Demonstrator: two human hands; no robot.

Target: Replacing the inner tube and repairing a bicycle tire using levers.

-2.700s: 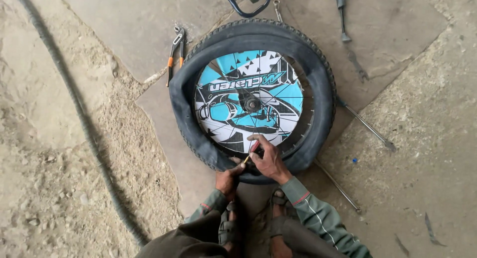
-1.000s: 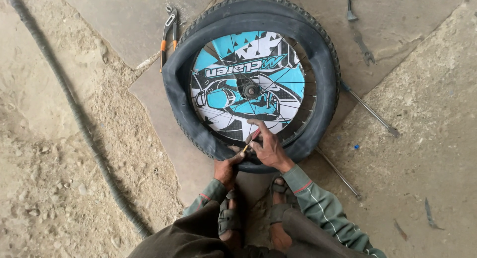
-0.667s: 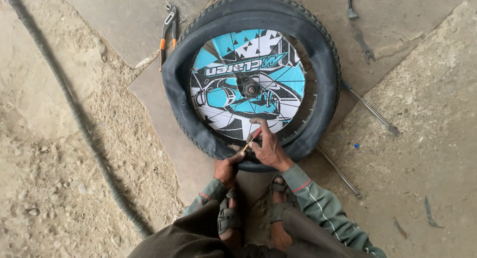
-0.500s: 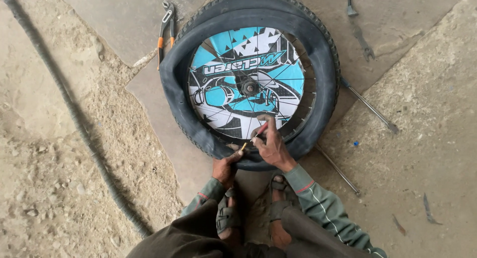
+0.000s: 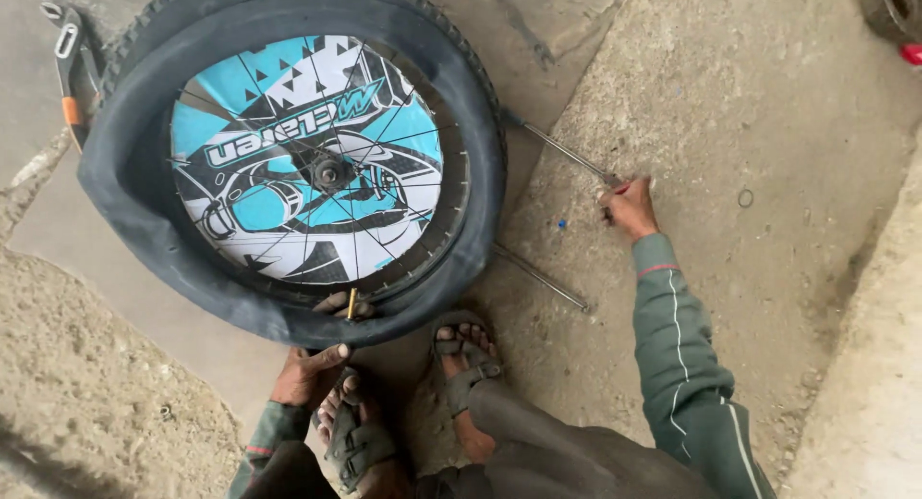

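Inside tyre (image 5: 288,312), left hand (image 5: 309,369) fingers

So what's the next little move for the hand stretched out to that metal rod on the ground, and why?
Probably close the right hand on the thin metal rod and bring it to the wheel. The fingers rest at its end, while the left hand stays at the tyre, where a small lever sits at the rim.

Rough concrete floor (image 5: 768,297) carries bicycle wheel (image 5: 298,163) (lying flat), two metal rods (image 5: 562,153), pliers (image 5: 69,72)
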